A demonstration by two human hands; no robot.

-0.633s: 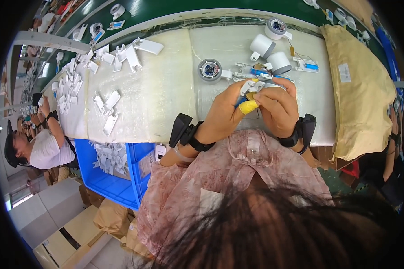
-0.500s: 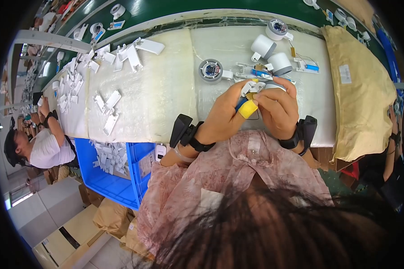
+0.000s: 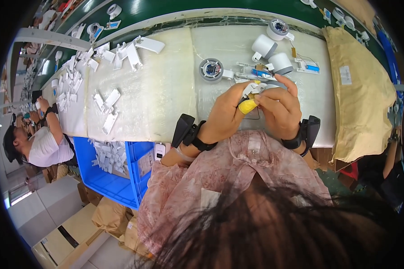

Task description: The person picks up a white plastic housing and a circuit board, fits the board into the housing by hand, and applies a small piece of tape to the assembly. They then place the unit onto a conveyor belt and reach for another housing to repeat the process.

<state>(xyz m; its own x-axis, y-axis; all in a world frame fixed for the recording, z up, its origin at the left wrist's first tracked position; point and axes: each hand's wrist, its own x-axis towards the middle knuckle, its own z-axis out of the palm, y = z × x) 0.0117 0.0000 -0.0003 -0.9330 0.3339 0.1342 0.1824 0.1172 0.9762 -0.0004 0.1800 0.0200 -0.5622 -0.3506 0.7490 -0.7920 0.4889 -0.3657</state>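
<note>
My left hand [image 3: 226, 110], with yellow covers on its thumb and a fingertip, grips a small white plastic part [image 3: 250, 89]. Fingers of my right hand [image 3: 280, 107] pinch a small tan piece [image 3: 251, 96] against that part; its exact kind is too small to make out. A thin dark wire hangs below. Just beyond my hands lie a white frame with a blue cylindrical battery [image 3: 259, 72] and a white cup-shaped housing [image 3: 280, 62]. A round grey-rimmed housing with a circuit board [image 3: 211, 70] rests left of them.
Farther back are another white cup [image 3: 263, 46], an open round unit [image 3: 278, 28] and a battery frame [image 3: 313, 68]. Brown paper [image 3: 359, 98] covers the right end. Loose white parts [image 3: 133, 56] lie left, above a blue bin [image 3: 107, 190]. A co-worker [image 3: 49, 145] sits left; a green belt [image 3: 166, 10] runs behind.
Items on the green belt have shifted slightly left. My right hand has shifted slightly right, and both hands still hold the white part and tan piece.
</note>
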